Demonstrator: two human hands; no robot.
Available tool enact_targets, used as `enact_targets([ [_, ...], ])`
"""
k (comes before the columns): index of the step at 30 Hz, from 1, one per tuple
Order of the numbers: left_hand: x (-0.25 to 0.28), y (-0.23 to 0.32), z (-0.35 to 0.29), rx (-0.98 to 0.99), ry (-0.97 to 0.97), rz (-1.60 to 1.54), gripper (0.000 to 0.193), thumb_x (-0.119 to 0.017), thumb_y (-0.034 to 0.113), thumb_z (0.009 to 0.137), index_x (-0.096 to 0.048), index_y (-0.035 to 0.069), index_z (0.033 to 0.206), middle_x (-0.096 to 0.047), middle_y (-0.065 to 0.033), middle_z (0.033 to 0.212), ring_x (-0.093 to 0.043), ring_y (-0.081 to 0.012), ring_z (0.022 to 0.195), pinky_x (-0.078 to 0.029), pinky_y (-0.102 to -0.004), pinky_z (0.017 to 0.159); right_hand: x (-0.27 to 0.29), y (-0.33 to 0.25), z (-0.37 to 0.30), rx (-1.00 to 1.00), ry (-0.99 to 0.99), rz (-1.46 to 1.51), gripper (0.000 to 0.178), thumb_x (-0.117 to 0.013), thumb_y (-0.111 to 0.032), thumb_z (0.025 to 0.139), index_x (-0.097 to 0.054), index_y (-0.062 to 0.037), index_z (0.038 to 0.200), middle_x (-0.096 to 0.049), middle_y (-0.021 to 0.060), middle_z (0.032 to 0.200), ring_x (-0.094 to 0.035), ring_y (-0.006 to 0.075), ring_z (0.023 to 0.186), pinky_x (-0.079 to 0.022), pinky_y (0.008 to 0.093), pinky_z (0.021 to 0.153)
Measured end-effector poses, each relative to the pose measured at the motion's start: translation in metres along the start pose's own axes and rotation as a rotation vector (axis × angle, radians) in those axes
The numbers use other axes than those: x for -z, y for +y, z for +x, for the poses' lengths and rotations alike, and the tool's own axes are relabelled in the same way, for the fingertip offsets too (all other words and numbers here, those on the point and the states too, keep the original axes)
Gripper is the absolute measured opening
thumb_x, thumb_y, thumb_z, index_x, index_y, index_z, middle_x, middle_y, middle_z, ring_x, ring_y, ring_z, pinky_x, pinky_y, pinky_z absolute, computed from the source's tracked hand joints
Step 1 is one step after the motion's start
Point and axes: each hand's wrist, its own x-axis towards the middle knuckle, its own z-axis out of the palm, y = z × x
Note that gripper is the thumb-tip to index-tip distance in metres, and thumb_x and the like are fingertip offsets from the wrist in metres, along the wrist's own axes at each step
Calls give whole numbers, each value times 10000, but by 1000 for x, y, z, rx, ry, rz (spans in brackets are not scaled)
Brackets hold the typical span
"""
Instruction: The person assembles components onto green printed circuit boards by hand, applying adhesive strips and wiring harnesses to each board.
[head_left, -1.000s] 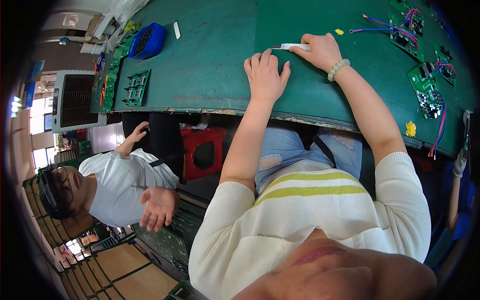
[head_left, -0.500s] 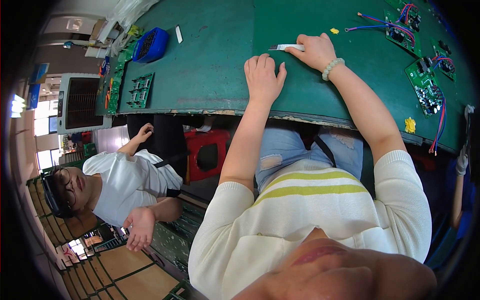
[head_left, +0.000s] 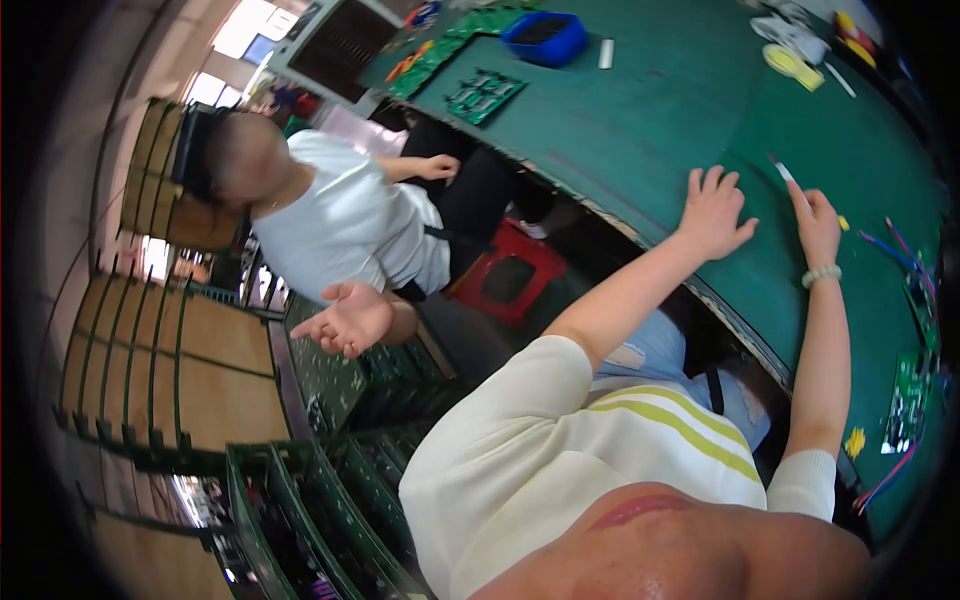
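Item one, a slim white-handled tool (head_left: 786, 173): over the green tabletop (head_left: 650, 130) and in the right hand (head_left: 820, 228), the grip pinching its rear between thumb and fingers; the dark tip points away from the wearer, presumably so that it remains exposed and apart from the fingers. A pale beaded bracelet (head_left: 822, 277) rings that wrist. Item two, the left hand (head_left: 712, 218): grip spread, nothing held, fingers fanned to the left of the tool, perhaps as a steadying rest; whether the palm bears on the surface I cannot tell. Toward the far edge, a blue bin (head_left: 572, 48) of small dark pieces, its walls likely there to stop them scattering; just beside it, a white strip (head_left: 606, 54); nearer the co-worker, a green board (head_left: 484, 95) laid flat. On the right, a populated circuit board (head_left: 906, 405) with red and blue wires (head_left: 885, 480) trailing, and a crumpled yellow piece (head_left: 855, 442) near it. Surface: scuffed green, the front edge chipped. Room: a seated co-worker (head_left: 350, 215) in a white top, one palm upturned; a red stool (head_left: 508, 275); racks with brown panels (head_left: 180, 370) behind; bright windows (head_left: 250, 30) beyond.
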Motion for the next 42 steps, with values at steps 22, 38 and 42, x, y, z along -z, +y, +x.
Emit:
enact_targets([
  [22, 9, -29, 41, 828, -80, -750, 275, -673, 341, 803, -611, 85, 725, -639, -80, 854, -581, -271, 896, -338, -409, 904, -5, 1, 8, -15, -34, -26, 519, -605, -557, 851, -595, -48, 752, -498, 31, 594, -455, 146, 550, -349, 298, 533],
  [38, 38, -40, -1, 651, 280, -1130, 276, -726, -50, 747, -491, 24, 873, -613, -63, 781, -610, -125, 730, -506, -260, 646, -2, -8, 6, -17, -31, -60, 523, -606, -565, 846, -615, -46, 779, -532, 47, 614, -496, 168, 573, -375, 313, 547],
  [42, 60, -54, -30, 652, 262, -1102, 336, -795, -15, 697, -483, 33, 813, -584, -39, 711, -587, -100, 614, -481, -237, 522, -5, -8, 8, -28, -21, 3, 514, -628, -554, 836, -613, -43, 784, -540, 44, 625, -500, 164, 578, -387, 315, 553],
])
